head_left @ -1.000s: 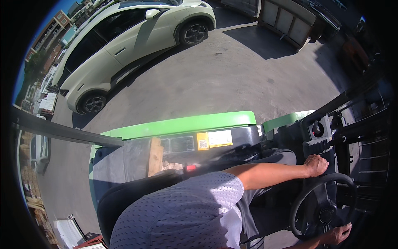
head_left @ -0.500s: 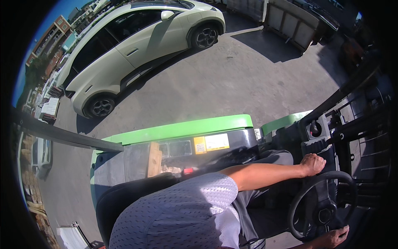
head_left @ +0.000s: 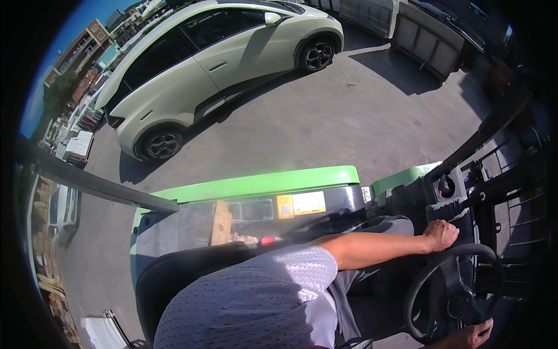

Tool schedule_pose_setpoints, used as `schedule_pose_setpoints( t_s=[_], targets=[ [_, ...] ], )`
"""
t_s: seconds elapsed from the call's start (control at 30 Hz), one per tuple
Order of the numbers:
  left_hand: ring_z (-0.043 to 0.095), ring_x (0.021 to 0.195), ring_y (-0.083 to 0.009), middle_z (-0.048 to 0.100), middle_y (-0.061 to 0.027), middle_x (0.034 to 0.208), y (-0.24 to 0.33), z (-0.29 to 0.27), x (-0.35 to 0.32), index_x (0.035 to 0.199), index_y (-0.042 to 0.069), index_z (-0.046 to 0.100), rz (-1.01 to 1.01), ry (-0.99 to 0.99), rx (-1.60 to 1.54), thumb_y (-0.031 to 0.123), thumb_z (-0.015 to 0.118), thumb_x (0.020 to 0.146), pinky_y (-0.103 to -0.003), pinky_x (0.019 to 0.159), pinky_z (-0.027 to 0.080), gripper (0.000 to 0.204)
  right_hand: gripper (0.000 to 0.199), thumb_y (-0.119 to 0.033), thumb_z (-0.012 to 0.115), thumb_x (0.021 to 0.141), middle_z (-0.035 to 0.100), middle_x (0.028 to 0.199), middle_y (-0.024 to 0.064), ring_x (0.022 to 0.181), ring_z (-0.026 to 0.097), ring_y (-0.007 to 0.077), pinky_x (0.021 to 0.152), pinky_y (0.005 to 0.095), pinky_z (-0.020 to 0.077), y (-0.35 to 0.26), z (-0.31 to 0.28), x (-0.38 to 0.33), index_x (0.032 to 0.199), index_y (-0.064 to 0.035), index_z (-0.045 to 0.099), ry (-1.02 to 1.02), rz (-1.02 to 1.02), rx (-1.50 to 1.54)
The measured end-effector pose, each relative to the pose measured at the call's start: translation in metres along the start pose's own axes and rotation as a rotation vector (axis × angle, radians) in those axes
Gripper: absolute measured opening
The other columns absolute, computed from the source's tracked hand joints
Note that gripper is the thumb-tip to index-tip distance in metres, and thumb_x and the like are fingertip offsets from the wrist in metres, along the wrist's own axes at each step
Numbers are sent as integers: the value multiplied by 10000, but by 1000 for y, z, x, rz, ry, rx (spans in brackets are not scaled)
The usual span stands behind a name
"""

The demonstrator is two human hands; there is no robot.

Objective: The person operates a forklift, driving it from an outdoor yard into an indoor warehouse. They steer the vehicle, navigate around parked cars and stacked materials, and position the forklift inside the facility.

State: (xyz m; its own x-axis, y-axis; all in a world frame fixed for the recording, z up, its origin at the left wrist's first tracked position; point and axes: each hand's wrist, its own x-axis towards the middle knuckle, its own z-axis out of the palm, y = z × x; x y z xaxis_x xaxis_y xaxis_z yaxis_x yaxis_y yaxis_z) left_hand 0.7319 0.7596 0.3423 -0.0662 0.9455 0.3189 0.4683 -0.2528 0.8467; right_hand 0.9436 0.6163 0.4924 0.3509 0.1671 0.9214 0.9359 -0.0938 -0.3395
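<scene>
A black, round steering wheel with a dark central hub is seen at the lower right, in front of the seated person. Just beside its rim, on the person's left, the bare left hand is held with the fingers curled into a fist; whether anything is gripped inside cannot be told. At the opposite side of the rim the right hand is placed with its fingers bent, partly in shadow, and it cannot be told whether the rim is grasped. Near the left hand, a dark moulded console is fitted with a recess in which a small reddish object is partly shown. A pale, dimpled short-sleeved shirt and grey trousers are worn, and a black padded seat back is set behind the shirt. Beside the seat, a light-brown wooden block is laid on the dark body of the vehicle, near a yellow-and-white label; this body is edged by a bright green panel. Beyond, a cream-coloured car is parked on grey paving, its shadow cast beneath, with a framed, pale panelled crate well apart from it.
</scene>
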Motion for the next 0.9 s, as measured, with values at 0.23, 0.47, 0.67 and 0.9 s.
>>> schedule_pose_setpoints(
  t_s=[0.23, 0.47, 0.67, 0.9],
  targets=[
    [740, 768, -385, 735, -197, 771, 5, 8, -2, 738, 43, 728, 22, 2, 34, 296, 532, 1014, -485, 772, 605, 422, 266, -254, 752, 955, 720, 851, 181, 765, 697, 336, 681, 437, 558, 18, 0, 7, 880, 1, 743, -23, -50, 72],
    [740, 732, -370, 733, -182, 748, 7, 10, -3, 717, 54, 725, 24, 12, 46, 298, 544, 1007, -476, 743, 609, 420, 285, -283, 736, 956, 737, 889, 185, 800, 705, 329, 724, 427, 558, -1, 19, 25, 915, -1, 758, -162, 116, 26],
    [741, 734, -364, 732, -175, 743, 4, 14, -4, 709, 59, 720, 104, 87, 98, 298, 551, 1003, -477, 742, 610, 415, 376, -381, 656, 1031, 766, 1160, 84, 1089, 712, 239, 961, 316, 541, -4, 45, 31, 1169, -51, 773, -309, 124, 55],
    [731, 719, -377, 720, -184, 743, 5, 14, -6, 719, 45, 689, 79, 72, 43, 271, 563, 1014, -476, 699, 606, 393, 353, -356, 651, 1041, 765, 1158, 95, 1077, 713, 233, 960, 315, 541, 23, 62, 29, 1161, -51, 781, -301, 98, 107]
  ],
)
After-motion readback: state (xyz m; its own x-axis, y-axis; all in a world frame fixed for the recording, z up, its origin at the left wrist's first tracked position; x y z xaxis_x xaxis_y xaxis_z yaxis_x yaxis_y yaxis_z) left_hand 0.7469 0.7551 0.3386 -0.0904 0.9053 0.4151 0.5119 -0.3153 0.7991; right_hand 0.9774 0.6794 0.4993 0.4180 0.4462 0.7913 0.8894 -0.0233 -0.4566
